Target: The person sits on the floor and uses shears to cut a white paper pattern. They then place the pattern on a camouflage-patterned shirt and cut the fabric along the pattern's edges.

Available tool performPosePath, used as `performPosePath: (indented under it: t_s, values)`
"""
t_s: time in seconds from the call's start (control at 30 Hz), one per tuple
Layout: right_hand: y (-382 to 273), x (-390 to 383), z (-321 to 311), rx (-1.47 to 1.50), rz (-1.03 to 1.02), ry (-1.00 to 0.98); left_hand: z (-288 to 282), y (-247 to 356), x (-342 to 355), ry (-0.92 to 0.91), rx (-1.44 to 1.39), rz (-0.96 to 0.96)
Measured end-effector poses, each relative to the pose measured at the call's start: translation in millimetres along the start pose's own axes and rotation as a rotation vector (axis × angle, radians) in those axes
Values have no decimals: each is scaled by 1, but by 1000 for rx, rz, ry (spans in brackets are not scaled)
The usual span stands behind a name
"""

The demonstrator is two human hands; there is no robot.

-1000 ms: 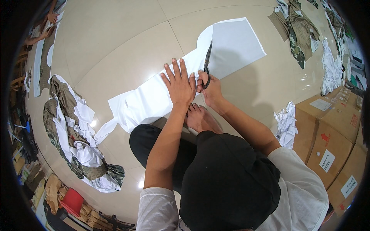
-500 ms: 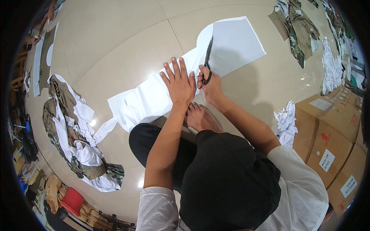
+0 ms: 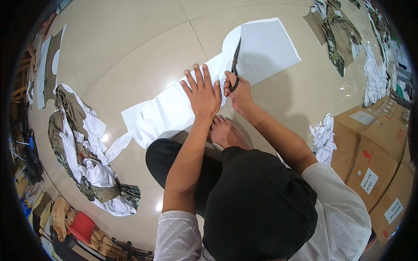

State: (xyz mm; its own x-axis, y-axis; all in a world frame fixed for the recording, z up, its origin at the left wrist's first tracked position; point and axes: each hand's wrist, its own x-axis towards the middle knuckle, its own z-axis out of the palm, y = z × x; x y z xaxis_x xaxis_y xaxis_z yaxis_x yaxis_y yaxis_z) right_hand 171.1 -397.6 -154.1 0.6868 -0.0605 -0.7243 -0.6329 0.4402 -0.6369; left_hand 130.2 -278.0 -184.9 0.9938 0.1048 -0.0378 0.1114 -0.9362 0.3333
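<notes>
Glossy beige floor tiles (image 3: 135,48) spread out under us, bending toward the rim of the view. On them, in the middle, lies a long white sheet (image 3: 163,115), running from near left to far right; a rounded edge bulges on its far side, and beyond that is a pale grey panel (image 3: 269,52). We cannot tell whether the two are one piece or overlapping layers.

Our left hand (image 3: 203,98) rests flat on the white sheet, its grip open and the fingers spread toward the far side. Just to its right, our right hand (image 3: 240,92) has its grip closed around the handles of black scissors (image 3: 235,65). The blades point to the far side, along the border between white and grey; we cannot tell how far they are parted. A bare foot (image 3: 229,134) stands just nearer than the hands.

To the left we have a heap of olive, camouflage and white cloth (image 3: 69,111); a narrow white strip (image 3: 118,148) stretches between it and the sheet's near left corner. To the right, crumpled white material (image 3: 323,138) lies beside cardboard boxes (image 3: 378,152). More camouflage cloth (image 3: 346,37) lies far right.
</notes>
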Motion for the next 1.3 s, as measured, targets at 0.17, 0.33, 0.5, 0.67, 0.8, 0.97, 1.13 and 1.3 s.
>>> performPosePath:
  t_s: [0.17, 0.33, 0.5, 0.67, 0.8, 0.97, 1.13, 1.3]
  values:
    - [2, 2, -2, -26, -29, -8, 0, 0, 0, -1, -8, 2]
    - [-6, 4, -3, -3, 1, -29, 1, -1, 0, 5, -3, 4]
    - [-17, 9, -3, 20, 10, -51, 1, 0, 0, 9, -2, 5]
    - [-19, 15, -5, 7, 14, -65, 2, 0, 0, -1, 16, -3]
    - [-19, 15, -6, -6, 4, -52, 2, 0, 0, -27, 33, -18]
    - [-17, 17, -9, -50, -4, -47, 3, -1, -1, -20, 31, -17]
    - [-18, 19, -14, -87, -24, -41, 2, 0, 0, -20, 28, -16]
    - [-25, 22, -16, -54, 2, -32, 2, -1, 0, 11, 5, 9]
